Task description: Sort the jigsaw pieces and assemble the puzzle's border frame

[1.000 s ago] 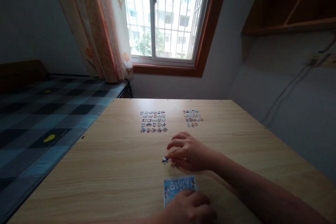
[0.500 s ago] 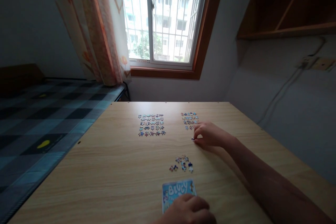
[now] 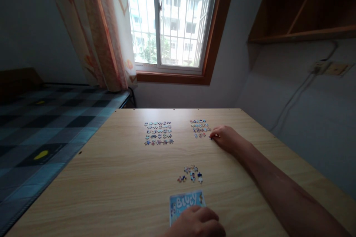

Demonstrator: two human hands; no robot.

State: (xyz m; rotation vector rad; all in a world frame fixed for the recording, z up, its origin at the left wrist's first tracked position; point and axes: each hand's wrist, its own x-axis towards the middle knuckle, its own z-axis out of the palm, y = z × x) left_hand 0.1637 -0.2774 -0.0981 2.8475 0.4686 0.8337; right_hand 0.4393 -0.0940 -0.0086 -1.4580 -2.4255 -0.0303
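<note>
At the right end of the lowest row of the right puzzle block [image 3: 200, 126], my right hand [image 3: 225, 137] pinches a small puzzle piece [image 3: 210, 138] between thumb and fingertips, close to the table. My left hand [image 3: 196, 222] lies curled over a flat blue picture card [image 3: 183, 202] lettered "BLUEY", covering its lower right part; the fingers' undersides are hidden. Between the two hands is a small loose group of puzzle pieces [image 3: 191, 172], some overlapping. To the left, a larger block of separate puzzle pieces [image 3: 158, 133] lies in several neat rows.
The light wooden table [image 3: 111, 181] reaches toward a window [image 3: 178, 22] with a patterned curtain [image 3: 102, 37]. A bed with a checked cover [image 3: 63, 118] stands along the left. On the right wall are a wooden shelf [image 3: 303, 33] and a socket with a cable [image 3: 319, 67].
My right hand has moved away from me and slightly right, bringing the puzzle piece up to the end of the lowest row. My left hand stays on the card. The view has shifted slightly.
</note>
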